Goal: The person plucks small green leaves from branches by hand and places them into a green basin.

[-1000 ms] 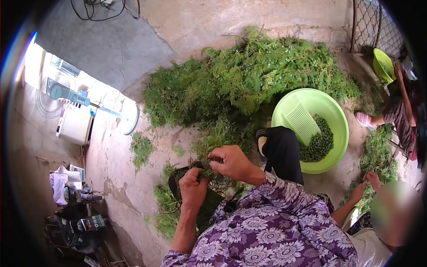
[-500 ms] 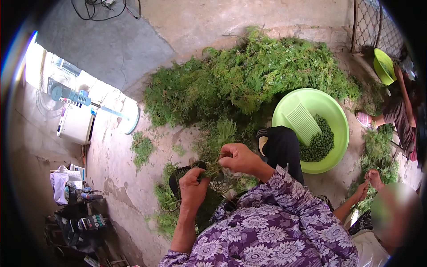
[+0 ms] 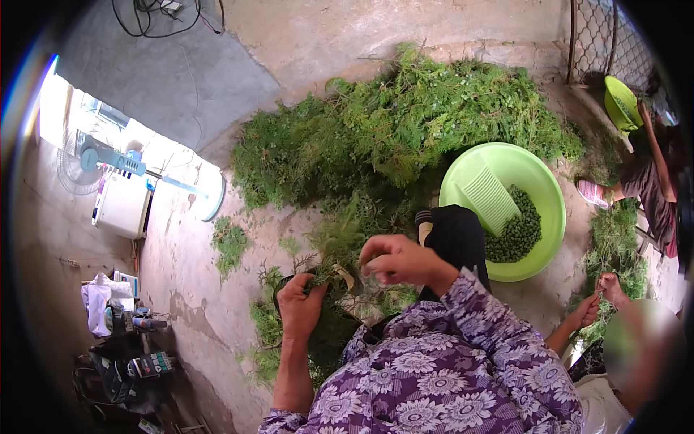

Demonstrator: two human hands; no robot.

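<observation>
My left hand (image 3: 301,307) is closed around a leafy evergreen sprig (image 3: 306,262), whose thin tip shows above the fingers. To its right and a little higher, my right hand (image 3: 405,262) is raised with its fingers curled inward. What those fingers hold, if anything, is hidden and slightly blurred. Loose greenery (image 3: 329,347) lies on the ground below and between the hands. Right of my dark-trousered knee stands a lime-green basin (image 3: 553,217) with a ridged washboard side (image 3: 491,201). Many small round green berries (image 3: 517,231) are heaped in it.
A large pile of evergreen branches (image 3: 405,123) spreads ahead along the wall. At the right, co-workers sit by more greenery (image 3: 614,246) and another green basin (image 3: 622,105). On the left stand a fan (image 3: 116,159), a white box (image 3: 121,202) and dark clutter (image 3: 119,365).
My right hand has come away from my left hand, moving right. My left hand has shifted slightly left and down, still holding a sprig.
</observation>
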